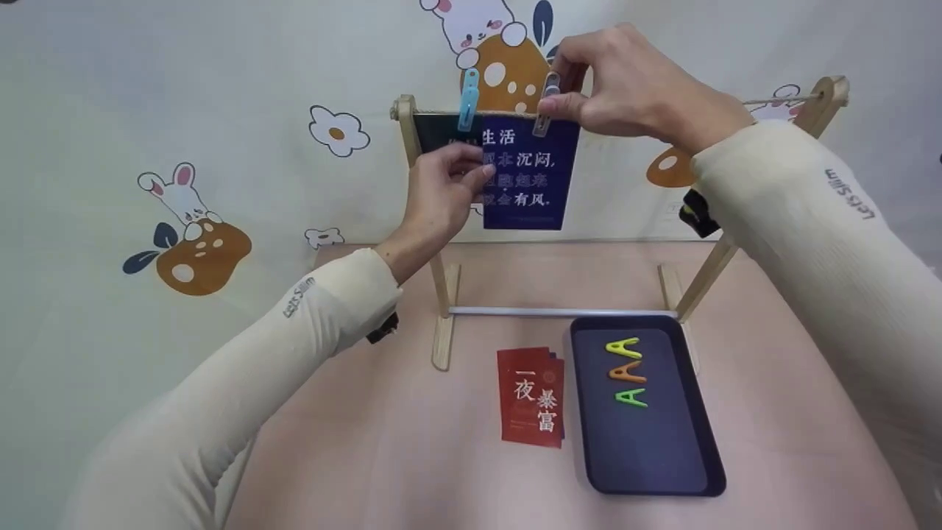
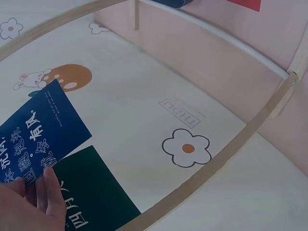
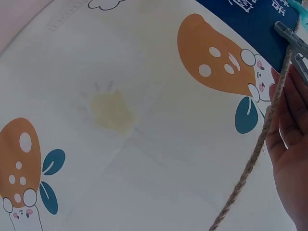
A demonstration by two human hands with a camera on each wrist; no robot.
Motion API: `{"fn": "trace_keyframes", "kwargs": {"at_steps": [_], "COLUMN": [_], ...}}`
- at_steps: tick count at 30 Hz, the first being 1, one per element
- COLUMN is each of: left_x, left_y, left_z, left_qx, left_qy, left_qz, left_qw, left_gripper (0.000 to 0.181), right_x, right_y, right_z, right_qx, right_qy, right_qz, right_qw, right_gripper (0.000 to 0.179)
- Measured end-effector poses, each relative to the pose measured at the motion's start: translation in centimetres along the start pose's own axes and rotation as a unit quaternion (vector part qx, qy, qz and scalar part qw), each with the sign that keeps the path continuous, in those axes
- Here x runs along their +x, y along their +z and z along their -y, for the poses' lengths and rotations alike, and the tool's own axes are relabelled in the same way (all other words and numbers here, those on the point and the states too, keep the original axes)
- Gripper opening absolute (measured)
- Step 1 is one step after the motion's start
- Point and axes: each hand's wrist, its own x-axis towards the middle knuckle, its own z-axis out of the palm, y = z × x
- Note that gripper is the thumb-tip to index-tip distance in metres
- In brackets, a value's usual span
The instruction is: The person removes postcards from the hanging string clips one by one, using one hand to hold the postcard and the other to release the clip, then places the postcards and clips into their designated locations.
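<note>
A blue card [image 1: 526, 199] with white lettering hangs against the rope of a wooden rack. My left hand [image 1: 441, 193] pinches its left edge between thumb and fingers. At the card's top edge my right hand [image 1: 625, 85] pinches a grey clothespin [image 1: 544, 110], which sits over rope and card. Behind and left of it is a dark green card [image 2: 98, 187], partly covered by the blue card and my left hand. A light blue clothespin [image 1: 469, 103] stands on the rope at the green card's top. In the right wrist view the rope [image 3: 250, 168] runs past my right palm.
On the pink table [image 1: 383, 412], red cards [image 1: 530, 397] lie stacked left of a dark tray [image 1: 655, 449]. The tray holds a yellow clothespin [image 1: 624, 347], an orange clothespin [image 1: 627, 372] and a green clothespin [image 1: 631, 398]. The rack's wooden leg [image 1: 710, 280] and white crossbar [image 1: 559, 312] stand behind them.
</note>
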Motion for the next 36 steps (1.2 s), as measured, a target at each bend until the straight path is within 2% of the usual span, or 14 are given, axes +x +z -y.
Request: {"fn": "trace_keyframes", "kwargs": {"at_steps": [4, 9, 15, 20, 27, 36], "left_x": [0.0, -0.1, -0.5, -1.1, -2.4, -3.4], "left_y": [0.3, 0.7, 0.6, 0.5, 0.7, 0.9], "left_z": [0.0, 0.1, 0.4, 0.5, 0.2, 1.0], "left_qx": [-0.004, -0.015, -0.017, -0.024, -0.054, -0.070], "left_qy": [0.001, -0.001, -0.006, -0.021, -0.014, -0.023], "left_qz": [-0.006, -0.007, -0.004, -0.002, 0.005, 0.019], "left_qw": [1.0000, 0.9999, 0.9998, 0.9995, 0.9984, 0.9971], "left_gripper": [0.024, 0.023, 0.023, 0.024, 0.025, 0.024], "right_x": [-0.2, -0.2, -0.2, -0.5, -1.4, -3.3], "right_y": [-0.1, -0.4, -0.9, -1.4, -1.5, -1.0], "right_z": [0.0, 0.1, 0.2, 0.1, -0.5, -0.5], "right_qx": [0.017, 0.031, 0.021, 0.021, 0.054, 0.083], "right_qy": [0.019, 0.024, 0.010, 0.015, 0.031, -0.031], "right_qz": [0.004, 0.000, -0.030, -0.052, -0.083, -0.115], "right_qw": [0.9997, 0.9992, 0.9993, 0.9983, 0.9946, 0.9893], "right_gripper": [0.041, 0.037, 0.032, 0.031, 0.031, 0.031]}}
